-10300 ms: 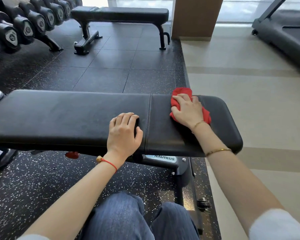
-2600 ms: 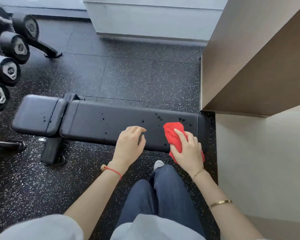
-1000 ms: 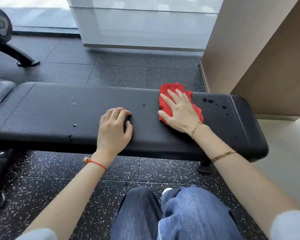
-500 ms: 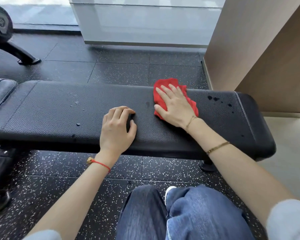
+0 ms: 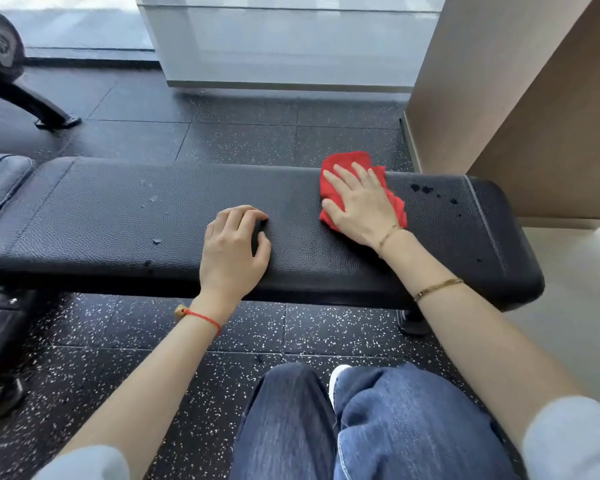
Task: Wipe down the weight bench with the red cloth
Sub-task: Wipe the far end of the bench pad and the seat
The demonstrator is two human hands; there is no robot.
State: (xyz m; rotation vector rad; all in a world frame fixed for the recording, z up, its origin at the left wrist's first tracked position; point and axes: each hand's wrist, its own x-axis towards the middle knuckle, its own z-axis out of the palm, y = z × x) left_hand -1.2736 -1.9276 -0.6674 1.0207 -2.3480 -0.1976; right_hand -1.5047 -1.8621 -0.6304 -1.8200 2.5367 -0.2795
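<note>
A black padded weight bench [image 5: 101,216] runs left to right across the view. My right hand [image 5: 359,204] lies flat, fingers spread, pressing the red cloth [image 5: 340,164] onto the pad near its far edge, right of the middle. My left hand [image 5: 234,244] rests on the pad's near half with fingers curled, holding nothing. Dark wet spots [image 5: 421,188] sit on the pad just right of the cloth. A few pale droplets [image 5: 153,202] lie on the left part of the pad.
A brown wall corner [image 5: 499,98] stands close behind the bench's right end. A dumbbell rack foot [image 5: 54,121] is at the far left on the speckled black floor. A glass partition [image 5: 291,46] rises behind. My knees in blue jeans [image 5: 378,427] are below the bench.
My right hand has slid the red cloth to the right along the pad's far side, closer to the dark wet spots. My left hand has stayed in place.
</note>
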